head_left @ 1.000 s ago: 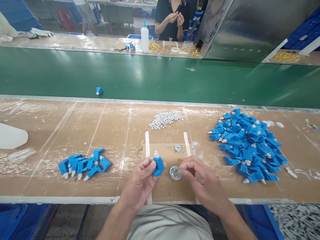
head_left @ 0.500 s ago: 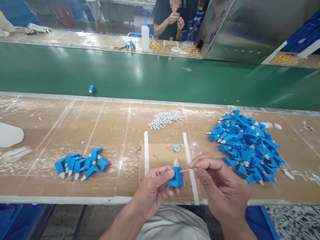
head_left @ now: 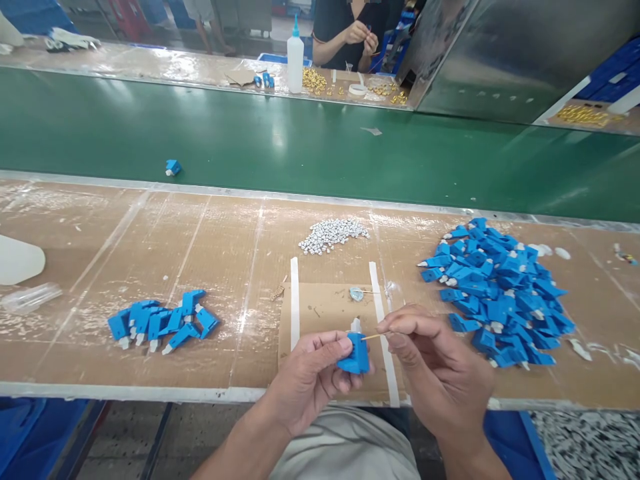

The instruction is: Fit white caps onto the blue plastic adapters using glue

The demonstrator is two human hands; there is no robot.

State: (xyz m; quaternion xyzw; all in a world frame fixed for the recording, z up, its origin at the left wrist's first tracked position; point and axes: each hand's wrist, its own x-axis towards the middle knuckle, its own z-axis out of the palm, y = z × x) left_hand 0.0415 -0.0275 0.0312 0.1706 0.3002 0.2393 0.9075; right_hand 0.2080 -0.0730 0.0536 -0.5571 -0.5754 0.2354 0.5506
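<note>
My left hand is closed around a small blue plastic piece with a white tip pointing up. Between the thumb and fingers of my right hand is a thin wooden stick, its end at the side of the blue piece; whether it touches cannot be made out. Both hands are above a cardboard sheet with white tape strips down its sides. On that sheet lies a small pale-blue blob with another thin stick in it. Beyond it is a heap of tiny whitish pieces.
A big pile of blue pieces lies to the right, a smaller group to the left. Behind the table runs a green conveyor belt carrying one blue piece. Across it, a person works beside a white bottle.
The camera view has shifted slightly. Both hands keep nearly the same pose with the stick at the blue piece. The lone piece on the belt appears a little farther left.
</note>
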